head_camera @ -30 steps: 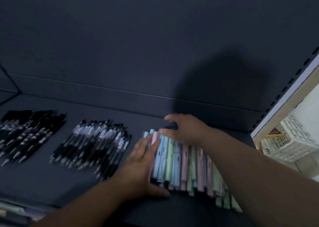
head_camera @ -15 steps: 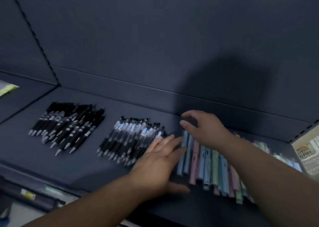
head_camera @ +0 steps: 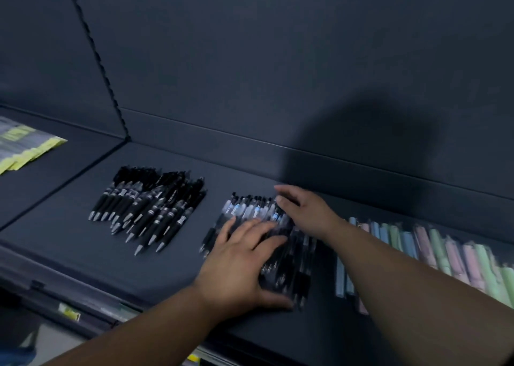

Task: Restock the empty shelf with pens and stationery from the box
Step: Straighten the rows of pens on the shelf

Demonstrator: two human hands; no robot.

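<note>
On the dark shelf (head_camera: 69, 248) lie three groups of pens. A pile of black pens (head_camera: 150, 207) sits at the left. In the middle lies a pile of clear-barrelled pens (head_camera: 250, 208). My left hand (head_camera: 239, 265) rests flat on its near part, fingers spread. My right hand (head_camera: 306, 212) touches its far right end with straight fingers. A row of pastel pens (head_camera: 434, 248) runs along the right, partly hidden by my right forearm.
Yellow-edged packets (head_camera: 19, 148) lie on the neighbouring shelf section at far left. A slotted upright (head_camera: 97, 56) divides the dark back panel. The shelf's front rail (head_camera: 69, 310) carries a price label.
Both hands have shifted left from the pastel pens onto the middle pile of clear pens. The view has swung left, so the white basket at right is out of sight.
</note>
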